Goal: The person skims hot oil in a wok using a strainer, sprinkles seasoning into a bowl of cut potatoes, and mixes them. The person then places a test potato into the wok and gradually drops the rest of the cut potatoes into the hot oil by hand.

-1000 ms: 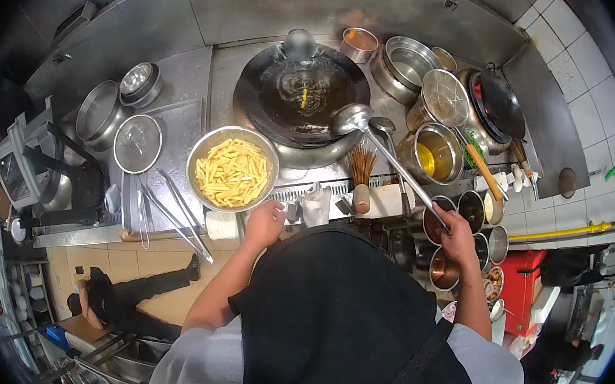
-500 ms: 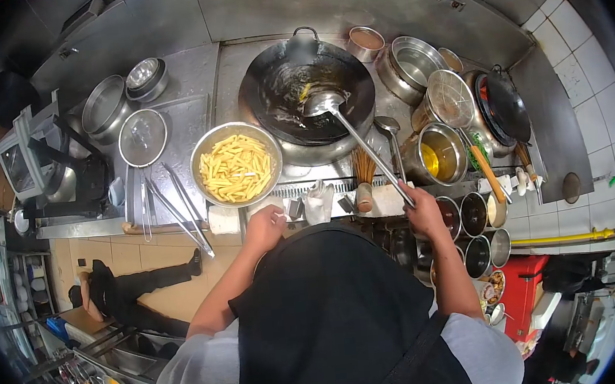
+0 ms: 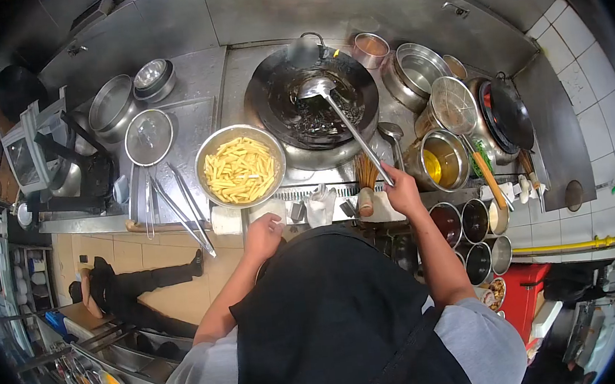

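Gripped long silver metal ladle (image 3: 352, 129) in fingers of right hand (image 3: 403, 192), apparently stirring inside round black wok (image 3: 269, 102); needed steadiness next. Couldn't tell grip of left hand (image 3: 264, 235).

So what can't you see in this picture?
In the head view:
Bottom of the bowl: covered by the yellow pieces.
Wok surface under the ladle: hidden by the ladle.
Wok's far edge: partly lost in a blur.
Camera wearer's legs: behind the black apron.

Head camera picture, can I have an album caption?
Right hand holds a long silver metal ladle over a round black metal wok.
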A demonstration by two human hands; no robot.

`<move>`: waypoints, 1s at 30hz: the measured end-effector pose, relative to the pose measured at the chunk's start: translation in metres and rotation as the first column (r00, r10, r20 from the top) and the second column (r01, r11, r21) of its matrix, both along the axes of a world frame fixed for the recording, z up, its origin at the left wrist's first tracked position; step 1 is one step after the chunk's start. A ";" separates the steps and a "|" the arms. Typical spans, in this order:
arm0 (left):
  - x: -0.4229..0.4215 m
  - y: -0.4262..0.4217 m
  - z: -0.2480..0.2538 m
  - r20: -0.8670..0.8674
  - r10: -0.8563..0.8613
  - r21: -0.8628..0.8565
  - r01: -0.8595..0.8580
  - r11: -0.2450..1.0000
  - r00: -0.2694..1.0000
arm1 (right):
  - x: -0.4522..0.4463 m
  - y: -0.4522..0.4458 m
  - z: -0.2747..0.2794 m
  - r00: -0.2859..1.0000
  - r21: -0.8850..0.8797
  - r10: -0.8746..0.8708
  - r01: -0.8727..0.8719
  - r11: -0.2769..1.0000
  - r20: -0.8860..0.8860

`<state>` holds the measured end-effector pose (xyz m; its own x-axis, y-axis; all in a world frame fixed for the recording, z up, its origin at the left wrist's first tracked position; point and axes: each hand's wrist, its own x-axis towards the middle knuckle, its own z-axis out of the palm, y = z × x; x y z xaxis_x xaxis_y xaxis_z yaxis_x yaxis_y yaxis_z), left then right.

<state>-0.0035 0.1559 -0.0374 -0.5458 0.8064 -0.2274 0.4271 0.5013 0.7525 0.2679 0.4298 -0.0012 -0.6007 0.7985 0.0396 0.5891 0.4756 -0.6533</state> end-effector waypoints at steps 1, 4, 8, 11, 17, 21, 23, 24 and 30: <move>0.001 0.000 -0.001 0.000 0.001 0.000 -0.001 1.000 1.000 | -0.004 0.004 -0.006 1.000 0.000 0.001 -0.001 1.000 0.000; 0.003 -0.003 -0.003 0.002 0.003 -0.011 -0.003 1.000 1.000 | -0.021 0.008 -0.012 0.996 -0.161 -0.055 0.042 0.986 -0.077; 0.005 -0.004 -0.010 -0.019 0.002 0.034 -0.001 0.999 1.000 | -0.044 0.012 -0.013 0.963 -0.195 -0.087 0.037 0.980 -0.255; 0.007 -0.003 -0.010 -0.024 0.005 0.040 -0.004 0.999 1.000 | -0.053 0.011 0.007 0.931 -0.306 -0.145 0.038 0.951 -0.335; 0.011 0.013 -0.004 -0.003 -0.002 0.065 0.002 0.998 1.000 | -0.040 0.014 0.003 0.800 -0.383 -0.350 0.164 0.909 -0.488; 0.016 0.041 0.019 0.002 -0.040 0.108 0.039 0.993 0.999 | -0.012 0.002 -0.031 0.833 -0.125 -0.341 0.319 0.939 -0.436; 0.017 0.061 0.022 -0.057 -0.057 0.171 0.066 0.983 0.997 | 0.004 -0.008 -0.051 0.855 -0.094 -0.389 0.381 0.920 -0.343; 0.019 0.072 0.024 -0.113 -0.077 0.230 0.101 0.968 0.991 | 0.012 -0.013 -0.057 0.863 -0.056 -0.442 0.443 0.895 -0.244; 0.025 0.161 0.048 -0.567 0.013 0.452 0.298 0.841 0.824 | 0.052 -0.035 -0.099 0.872 -0.014 -0.487 0.487 0.873 -0.058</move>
<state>0.0210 0.3164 0.0109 -0.3187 0.7942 0.5174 0.8642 0.0193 0.5028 0.3194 0.3949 -0.1003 -0.1325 0.9891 0.0638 0.7073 0.1394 -0.6931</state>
